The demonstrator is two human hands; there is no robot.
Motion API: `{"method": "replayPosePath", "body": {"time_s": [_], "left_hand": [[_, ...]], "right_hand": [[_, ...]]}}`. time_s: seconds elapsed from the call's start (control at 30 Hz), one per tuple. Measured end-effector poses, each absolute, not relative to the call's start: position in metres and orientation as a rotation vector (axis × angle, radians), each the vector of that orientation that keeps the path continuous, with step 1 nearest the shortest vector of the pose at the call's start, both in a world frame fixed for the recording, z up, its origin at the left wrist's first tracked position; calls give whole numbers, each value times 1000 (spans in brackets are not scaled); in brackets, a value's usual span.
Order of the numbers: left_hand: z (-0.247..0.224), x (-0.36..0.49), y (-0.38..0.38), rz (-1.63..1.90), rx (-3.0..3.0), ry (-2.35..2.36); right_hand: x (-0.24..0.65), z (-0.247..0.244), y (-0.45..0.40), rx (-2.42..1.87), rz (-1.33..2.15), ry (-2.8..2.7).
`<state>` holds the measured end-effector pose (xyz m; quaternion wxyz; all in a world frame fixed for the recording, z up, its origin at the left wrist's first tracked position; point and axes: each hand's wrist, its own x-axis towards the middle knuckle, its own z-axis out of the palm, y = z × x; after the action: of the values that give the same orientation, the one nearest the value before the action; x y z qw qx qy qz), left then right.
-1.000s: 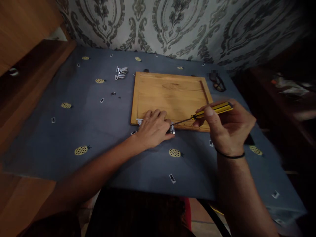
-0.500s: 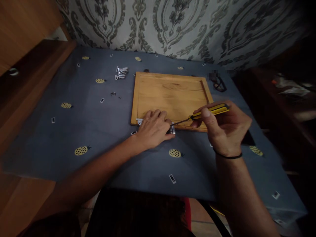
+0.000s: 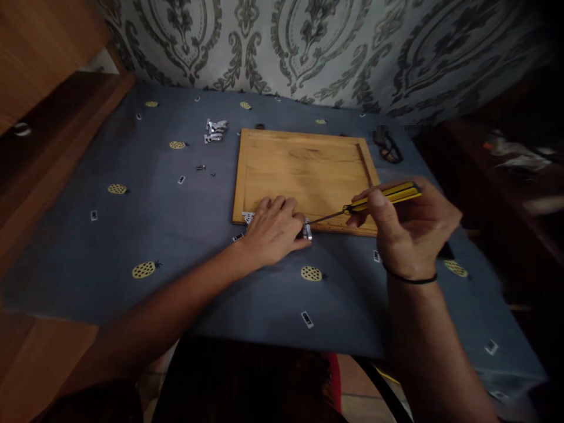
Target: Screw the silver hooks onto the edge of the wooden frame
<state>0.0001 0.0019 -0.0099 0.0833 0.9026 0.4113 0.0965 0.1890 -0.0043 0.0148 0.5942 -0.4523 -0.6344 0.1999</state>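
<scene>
On the wooden panel's (image 3: 304, 170) side facing the bench's (image 3: 247, 311) front edge, the right hand (image 3: 409, 232) grips a screwdriver (image 3: 388, 197), tip at the metal fitting (image 3: 308, 231) partly under the left hand (image 3: 275, 232), whose grip is hidden; this apparent screw-turning step calls for an aligned shaft.

The scene is dim, with soft shadows on the blue tablecloth (image 3: 247, 311) and a small glint on the metal fitting (image 3: 308, 233). The wooden panel (image 3: 304, 170) shows fairly clearly; the view's outer edges look stretched and blurred, its right side near-black, and a pixelated patch (image 3: 382, 132) sits upper right.
</scene>
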Motion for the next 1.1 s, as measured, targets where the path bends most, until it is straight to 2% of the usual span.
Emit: {"method": "replayPosePath", "body": {"time_s": [0.93,1.1], "left_hand": [[-9,0,2,305,2709,1241],[-8,0,2,274,2702,1232]], "right_hand": [[185,16,-6,-1046,508,-1537],[189,20,-6,-1052,611,-1562]]}}
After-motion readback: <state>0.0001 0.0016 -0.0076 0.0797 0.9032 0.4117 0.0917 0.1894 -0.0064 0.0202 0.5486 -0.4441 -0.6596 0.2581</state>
